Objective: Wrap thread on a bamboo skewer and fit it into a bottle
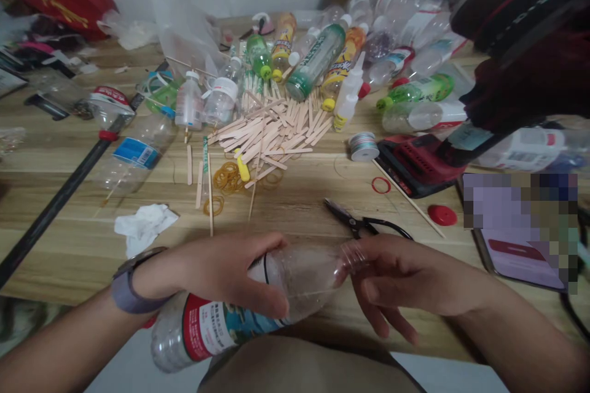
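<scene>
My left hand (216,276) is wrapped over a clear plastic bottle (313,276) with a red, white and blue label, lying on its side above my lap at the table's front edge. Its uncapped neck points right. At the neck is my right hand (401,288), with the index finger touching the mouth; whether the fingertip is inside I cannot tell. The thumb and other fingers of that hand are spread apart. Just behind it, black-handled scissors (354,221) lie on the table. A red bottle cap (442,215) sits farther right.
Wooden sticks (286,129) are heaped mid-table, with rubber bands (228,178) in front. Several plastic bottles (318,61) crowd the back. A red and black power drill (419,159) stands right, near a phone (520,239). Left are a black rod (59,209) and crumpled tissue (145,227).
</scene>
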Motion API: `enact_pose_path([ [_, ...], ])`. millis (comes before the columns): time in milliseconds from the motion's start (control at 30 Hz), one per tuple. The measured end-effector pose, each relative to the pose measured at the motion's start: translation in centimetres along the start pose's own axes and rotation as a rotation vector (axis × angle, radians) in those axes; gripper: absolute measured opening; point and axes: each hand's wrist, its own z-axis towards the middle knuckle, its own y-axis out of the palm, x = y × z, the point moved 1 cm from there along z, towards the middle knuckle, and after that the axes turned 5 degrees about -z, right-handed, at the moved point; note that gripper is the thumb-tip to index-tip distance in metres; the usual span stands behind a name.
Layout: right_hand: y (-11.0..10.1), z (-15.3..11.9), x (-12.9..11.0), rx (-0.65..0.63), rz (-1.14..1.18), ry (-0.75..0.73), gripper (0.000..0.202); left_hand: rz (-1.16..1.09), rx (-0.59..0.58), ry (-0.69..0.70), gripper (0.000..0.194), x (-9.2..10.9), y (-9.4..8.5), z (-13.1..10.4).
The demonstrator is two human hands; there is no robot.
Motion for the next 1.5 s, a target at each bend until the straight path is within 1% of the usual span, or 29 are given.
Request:
enact_pose_path([
  [67,0.4,-0.1,-0.1,0.027,-0.072,0.042,0.046,-0.013,0.008,0.006,0.050,-0.1,0.0,0.0],
  [167,0.7,-0.2,-0.4,0.092,-0.214,0.082,0.036,-0.024,0.005,0.007,0.050,-0.4,0.1,0.0],
  [267,0.8,-0.3,-0.4,0.128,-0.281,0.043,0.025,-0.043,-0.017,0.003,0.051,-0.7,0.3,0.1],
  [333,0.8,-0.3,-0.2,0.156,-0.275,0.018,0.022,-0.067,0.001,0.025,0.051,-0.8,0.5,0.0],
  [467,0.8,0.0,0.4,0.220,-0.283,-0.004,0.020,-0.126,0.112,0.044,0.042,-0.8,0.9,-0.1],
  [600,0.9,0.4,1.3,0.313,-0.348,-0.087,0.022,-0.228,0.082,0.068,0.043,-1.2,1.3,-0.1],
  [667,1.0,0.6,1.7,0.394,-0.333,-0.133,0.023,-0.244,0.106,0.074,0.042,-1.6,1.3,0.2],
  [700,1.1,0.7,1.9,0.449,-0.301,-0.147,0.023,-0.251,0.099,0.075,0.043,-1.9,1.3,0.3],
  [800,1.2,0.7,2.4,0.561,-0.245,-0.162,0.024,-0.262,-0.012,0.074,0.052,-2.5,1.3,0.5],
  [867,1.2,0.5,2.4,0.583,-0.319,-0.190,0.020,-0.259,-0.040,0.058,0.051,-2.6,1.3,0.4],
  [900,1.2,0.3,2.3,0.592,-0.357,-0.203,0.018,-0.264,-0.030,0.049,0.048,-2.7,1.4,0.4],
  [1000,0.9,-0.4,1.8,0.670,-0.398,-0.238,0.022,-0.307,0.032,0.055,0.044,-2.5,1.6,0.2],
  [1133,0.3,-1.0,0.7,0.819,-0.514,-0.273,0.023,-0.261,0.178,0.119,0.045,-2.1,2.0,0.1],
  [1200,-0.2,-1.1,0.1,0.950,-0.476,-0.320,0.023,-0.234,0.255,0.153,0.043,-1.9,2.2,0.2],
  [1267,-0.7,-0.9,-0.6,1.076,-0.355,-0.386,0.023,-0.251,0.307,0.197,0.045,-1.6,2.4,0.4],
  [1300,-1.1,-0.7,-1.0,1.123,-0.293,-0.423,0.024,-0.272,0.324,0.223,0.047,-1.5,2.6,0.6],
  [1367,-1.9,0.1,-1.8,1.171,-0.206,-0.484,0.024,-0.321,0.360,0.272,0.055,-1.3,3.1,1.2],
  [1433,-2.9,1.1,-2.7,1.184,-0.152,-0.536,0.022,-0.374,0.462,0.266,0.067,-1.1,3.8,1.8],
  [1467,-3.4,1.7,-3.2,1.184,-0.125,-0.562,0.021,-0.391,0.491,0.250,0.076,-0.9,4.3,2.1],
  [1500,-3.9,2.4,-3.7,1.175,-0.096,-0.578,0.021,-0.404,0.494,0.215,0.084,-0.6,4.8,2.4],
])
